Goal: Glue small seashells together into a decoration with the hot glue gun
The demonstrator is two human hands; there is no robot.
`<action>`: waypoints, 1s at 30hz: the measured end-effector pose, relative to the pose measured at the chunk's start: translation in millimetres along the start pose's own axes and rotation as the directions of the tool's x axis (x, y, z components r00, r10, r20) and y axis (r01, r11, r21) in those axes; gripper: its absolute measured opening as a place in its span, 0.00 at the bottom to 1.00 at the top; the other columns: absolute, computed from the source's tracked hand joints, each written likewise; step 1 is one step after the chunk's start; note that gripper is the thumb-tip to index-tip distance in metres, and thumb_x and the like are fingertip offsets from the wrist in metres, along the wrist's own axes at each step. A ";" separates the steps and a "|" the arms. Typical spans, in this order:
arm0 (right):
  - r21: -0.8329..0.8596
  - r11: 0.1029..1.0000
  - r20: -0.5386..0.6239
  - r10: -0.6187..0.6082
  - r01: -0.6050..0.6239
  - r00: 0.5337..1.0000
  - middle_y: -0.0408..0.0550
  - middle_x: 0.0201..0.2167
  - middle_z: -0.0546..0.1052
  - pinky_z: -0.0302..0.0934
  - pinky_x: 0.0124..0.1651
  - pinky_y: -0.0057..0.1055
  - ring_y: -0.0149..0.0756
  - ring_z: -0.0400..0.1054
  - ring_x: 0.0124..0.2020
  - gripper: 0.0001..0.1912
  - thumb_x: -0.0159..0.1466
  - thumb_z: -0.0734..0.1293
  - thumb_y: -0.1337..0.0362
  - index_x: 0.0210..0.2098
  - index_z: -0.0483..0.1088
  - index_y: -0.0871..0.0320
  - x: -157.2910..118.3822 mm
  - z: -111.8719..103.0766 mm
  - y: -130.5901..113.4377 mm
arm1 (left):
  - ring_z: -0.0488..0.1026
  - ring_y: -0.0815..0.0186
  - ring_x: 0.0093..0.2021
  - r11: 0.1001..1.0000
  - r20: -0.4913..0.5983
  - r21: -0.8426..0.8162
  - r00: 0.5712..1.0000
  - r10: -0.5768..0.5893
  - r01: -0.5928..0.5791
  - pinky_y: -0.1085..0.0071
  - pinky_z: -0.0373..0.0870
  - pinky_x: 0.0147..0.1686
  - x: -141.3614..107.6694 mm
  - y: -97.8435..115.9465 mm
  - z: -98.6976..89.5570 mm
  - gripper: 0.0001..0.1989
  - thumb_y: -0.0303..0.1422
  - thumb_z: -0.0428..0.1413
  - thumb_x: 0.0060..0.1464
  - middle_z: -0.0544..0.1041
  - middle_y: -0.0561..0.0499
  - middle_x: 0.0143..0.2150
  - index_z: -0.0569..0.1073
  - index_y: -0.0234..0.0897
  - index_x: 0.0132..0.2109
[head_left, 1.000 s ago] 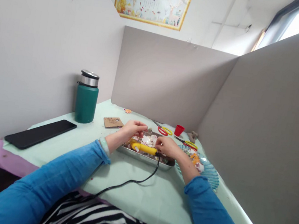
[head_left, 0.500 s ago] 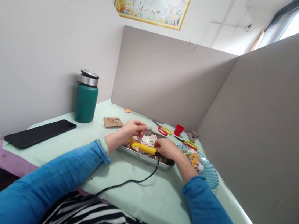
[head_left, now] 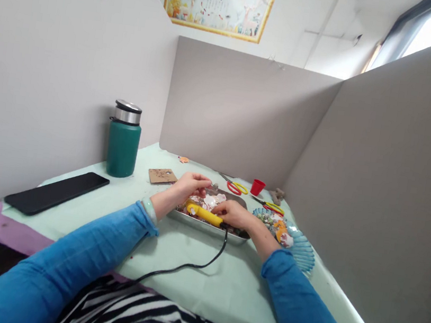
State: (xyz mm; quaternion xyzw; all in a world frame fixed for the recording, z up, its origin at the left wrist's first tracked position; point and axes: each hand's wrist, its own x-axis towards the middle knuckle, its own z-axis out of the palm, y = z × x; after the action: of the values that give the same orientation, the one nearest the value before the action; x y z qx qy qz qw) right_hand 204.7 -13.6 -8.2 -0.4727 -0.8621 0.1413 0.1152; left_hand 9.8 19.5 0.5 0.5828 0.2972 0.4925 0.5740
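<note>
- Left hand's grip (head_left: 193, 184): thumb and fingers pressed together over the tray; anything pinched is too small to tell.
- Right hand's grip (head_left: 236, 213): fingers dip by the shells, tips hidden; cannot tell closure.
- Yellow plastic corded tool (head_left: 205, 215) lies across the shallow silver metal tray (head_left: 195, 225) amid white shells (head_left: 211, 201), presumably for quick reach.
- Scalloped blue plate (head_left: 305, 251) sits near right forearm.
- Pale-green-covered desk (head_left: 190, 286); grey panels (head_left: 247, 107) enclose it, perhaps for separation.
</note>
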 end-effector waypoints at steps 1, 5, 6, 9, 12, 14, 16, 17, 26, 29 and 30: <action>-0.029 1.000 0.002 0.004 -0.004 1.000 0.39 0.30 0.77 0.56 0.35 0.23 0.33 0.67 0.33 0.19 0.49 0.61 0.74 0.36 0.77 0.53 0.3 0.6 -1.0 | 0.67 0.74 0.20 1.000 0.000 -0.002 1.000 -0.001 0.002 0.73 0.65 0.24 -0.4 0.5 0.3 0.12 0.32 0.64 0.41 0.73 0.49 0.26 0.73 0.29 0.33; -0.192 0.981 -0.025 0.009 -0.014 1.000 0.41 0.34 0.77 0.54 0.34 0.24 0.34 0.67 0.35 0.24 0.48 0.61 0.76 0.41 0.75 0.50 2.6 4.2 -6.0 | 0.67 0.74 0.21 1.000 0.012 0.000 1.000 0.000 0.000 0.73 0.66 0.25 -0.5 0.3 0.1 0.13 0.33 0.64 0.41 0.75 0.47 0.29 0.73 0.29 0.33; -0.226 0.974 -0.037 0.025 -0.033 0.999 0.42 0.34 0.77 0.53 0.33 0.24 0.35 0.67 0.35 0.24 0.48 0.61 0.76 0.40 0.75 0.49 3.1 5.1 -7.0 | 0.67 0.74 0.21 1.000 0.015 -0.001 1.000 0.002 -0.002 0.73 0.66 0.25 -0.1 -0.2 -0.3 0.13 0.33 0.64 0.40 0.75 0.47 0.30 0.73 0.29 0.34; -0.283 0.954 -0.086 0.077 -0.099 0.993 0.43 0.32 0.77 0.52 0.32 0.25 0.35 0.67 0.33 0.19 0.49 0.63 0.75 0.36 0.76 0.50 3.6 6.2 -8.3 | 0.67 0.74 0.21 1.000 0.023 -0.004 1.000 0.006 -0.006 0.73 0.67 0.26 1.0 -1.8 -1.4 0.14 0.34 0.64 0.40 0.75 0.48 0.30 0.73 0.29 0.34; -0.233 0.968 -0.193 0.051 -0.096 0.980 0.44 0.32 0.76 0.54 0.34 0.25 0.34 0.67 0.33 0.11 0.52 0.64 0.71 0.31 0.76 0.53 3.6 4.2 -6.5 | 0.67 0.74 0.22 1.000 0.030 -0.001 1.000 0.008 -0.008 0.72 0.67 0.26 1.5 -2.1 -1.7 0.14 0.34 0.64 0.40 0.75 0.48 0.30 0.74 0.29 0.34; -0.105 0.990 -0.291 0.058 -0.092 0.955 0.45 0.32 0.75 0.56 0.35 0.25 0.32 0.67 0.33 0.07 0.54 0.64 0.68 0.29 0.74 0.56 3.4 1.7 -4.6 | 0.67 0.74 0.21 1.000 0.028 -0.003 1.000 0.008 -0.008 0.72 0.67 0.26 1.1 -1.3 -1.3 0.14 0.34 0.64 0.40 0.75 0.48 0.30 0.74 0.29 0.33; 0.131 0.985 -0.324 0.149 -0.112 0.934 0.44 0.28 0.74 0.57 0.31 0.24 0.30 0.65 0.29 0.06 0.55 0.63 0.65 0.30 0.72 0.57 2.6 -0.7 -3.5 | 0.67 0.73 0.21 1.000 0.019 -0.002 1.000 0.006 -0.006 0.72 0.67 0.25 0.2 0.1 -0.7 0.13 0.34 0.64 0.40 0.75 0.48 0.29 0.73 0.29 0.33; 0.274 0.954 -0.298 0.207 -0.124 0.932 0.43 0.26 0.72 0.56 0.28 0.24 0.29 0.64 0.26 0.07 0.56 0.63 0.63 0.31 0.71 0.58 1.9 -1.6 -3.4 | 0.67 0.73 0.21 1.000 0.016 0.000 1.000 0.006 -0.007 0.72 0.66 0.25 -0.4 0.8 -0.4 0.13 0.34 0.64 0.40 0.74 0.48 0.28 0.73 0.29 0.32; 0.867 0.484 -0.055 0.323 -0.115 0.945 0.43 0.27 0.70 0.49 0.18 0.19 0.23 0.60 0.20 0.10 0.56 0.65 0.60 0.30 0.62 0.59 -1.6 -5.3 -8.1 | 0.67 0.74 0.21 1.000 0.002 0.000 1.000 0.024 -0.024 0.74 0.66 0.25 -0.6 0.0 -1.4 0.12 0.33 0.64 0.40 0.74 0.48 0.28 0.74 0.29 0.32; 0.876 0.468 -0.049 0.328 -0.117 0.944 0.43 0.27 0.71 0.49 0.18 0.19 0.23 0.60 0.20 0.10 0.57 0.65 0.59 0.30 0.61 0.59 -1.1 -6.1 -8.1 | 0.67 0.74 0.21 1.000 0.007 0.008 1.000 0.022 -0.022 0.74 0.66 0.25 -0.8 0.2 -1.5 0.12 0.33 0.63 0.40 0.74 0.48 0.28 0.74 0.29 0.32; 0.859 0.498 -0.058 0.332 -0.122 0.941 0.44 0.28 0.71 0.49 0.18 0.19 0.24 0.61 0.20 0.10 0.57 0.65 0.59 0.30 0.62 0.59 -1.0 -6.0 -7.9 | 0.67 0.74 0.21 1.000 0.011 0.008 1.000 0.023 -0.023 0.74 0.66 0.25 -1.0 0.7 -1.3 0.12 0.32 0.63 0.40 0.74 0.48 0.28 0.74 0.29 0.33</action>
State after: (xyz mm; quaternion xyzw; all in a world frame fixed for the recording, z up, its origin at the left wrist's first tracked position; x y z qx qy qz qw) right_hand 201.0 -17.7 0.2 -0.4796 -0.5968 0.5020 0.4023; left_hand 8.1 19.0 0.7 0.5912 0.2894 0.4947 0.5674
